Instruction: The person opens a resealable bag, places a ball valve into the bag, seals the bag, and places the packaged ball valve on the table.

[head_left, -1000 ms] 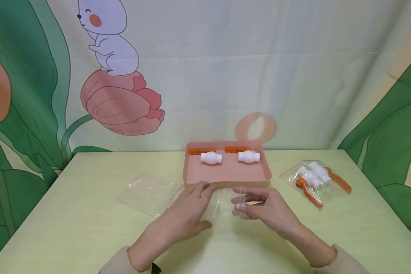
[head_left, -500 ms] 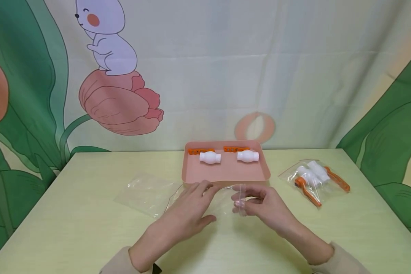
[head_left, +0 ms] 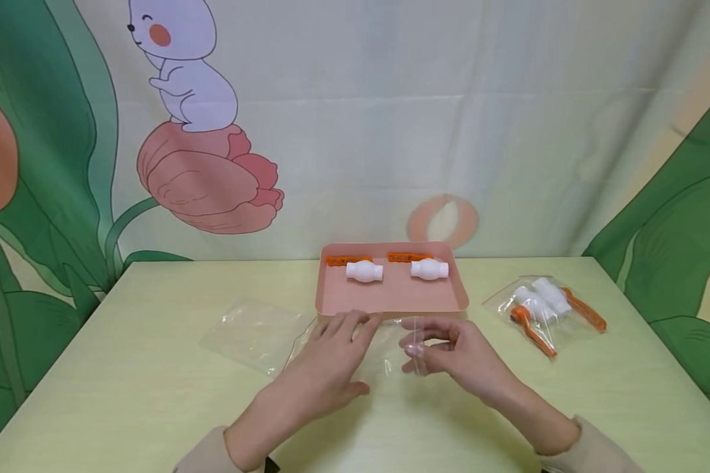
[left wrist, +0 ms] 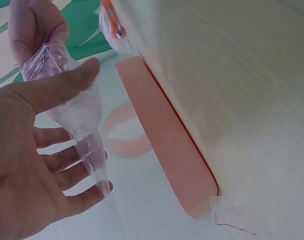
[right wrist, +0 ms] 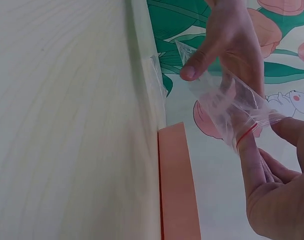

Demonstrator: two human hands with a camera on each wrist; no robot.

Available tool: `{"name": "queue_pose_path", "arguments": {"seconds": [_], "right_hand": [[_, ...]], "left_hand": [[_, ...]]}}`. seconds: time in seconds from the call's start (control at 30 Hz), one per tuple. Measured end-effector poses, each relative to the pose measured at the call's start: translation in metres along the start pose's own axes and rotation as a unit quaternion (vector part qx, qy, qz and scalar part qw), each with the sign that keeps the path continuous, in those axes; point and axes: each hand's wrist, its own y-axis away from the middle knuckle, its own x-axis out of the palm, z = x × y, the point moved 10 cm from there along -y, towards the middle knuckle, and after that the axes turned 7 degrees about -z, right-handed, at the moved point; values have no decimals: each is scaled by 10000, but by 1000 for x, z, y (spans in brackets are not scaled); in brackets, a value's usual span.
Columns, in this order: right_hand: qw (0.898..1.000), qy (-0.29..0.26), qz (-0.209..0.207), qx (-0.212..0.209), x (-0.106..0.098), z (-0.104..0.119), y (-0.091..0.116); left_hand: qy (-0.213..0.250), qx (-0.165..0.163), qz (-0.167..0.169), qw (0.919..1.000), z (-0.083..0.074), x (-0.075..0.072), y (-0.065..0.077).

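Observation:
A clear zip bag [head_left: 387,348] stretches between my two hands, close in front of the pink tray. My right hand [head_left: 470,361] grips its mouth, and in the right wrist view the red zip line [right wrist: 247,134] crosses that hand's index finger. My left hand [head_left: 325,364] is at the other end, thumb and fingers spread wide apart. Seen from the left wrist, the bag [left wrist: 86,117] hangs between that thumb and the straight fingers behind it. I see no contents in this bag.
The pink tray [head_left: 390,299] holds two white barrel-shaped pieces [head_left: 364,272] with ribbed ends and two orange strips [head_left: 408,257]. Another clear bag [head_left: 254,335] lies flat at left. At right lies a filled bag [head_left: 499,302] of white and orange pieces.
My hands stay nearly in place on the bag. The bag's mouth shifts and turns slightly at the right hand's fingers. The tray and the other bags stay put.

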Motion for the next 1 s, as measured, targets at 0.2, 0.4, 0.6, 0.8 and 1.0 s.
{"name": "queue_pose_path", "arguments": {"seconds": [0.2,0.4,0.6,0.8,1.0], "right_hand": [[10000,-79,11,55,-1,3,0],[9997,-58,31,226,0,0,0],[9998,64,125,168,2,0,1],[9996,109,240,-31,4,3,1],[9984,455,129,-306,-4,12,1]], "left_hand": [[-162,1,170,9997,2,2,-1],[15,-97,334,9994,5,3,1],[122,-60,117,9998,3,0,0],[188,-87,-16,9998,2,0,0],[203,-113,-109,9997,3,0,2]]}}
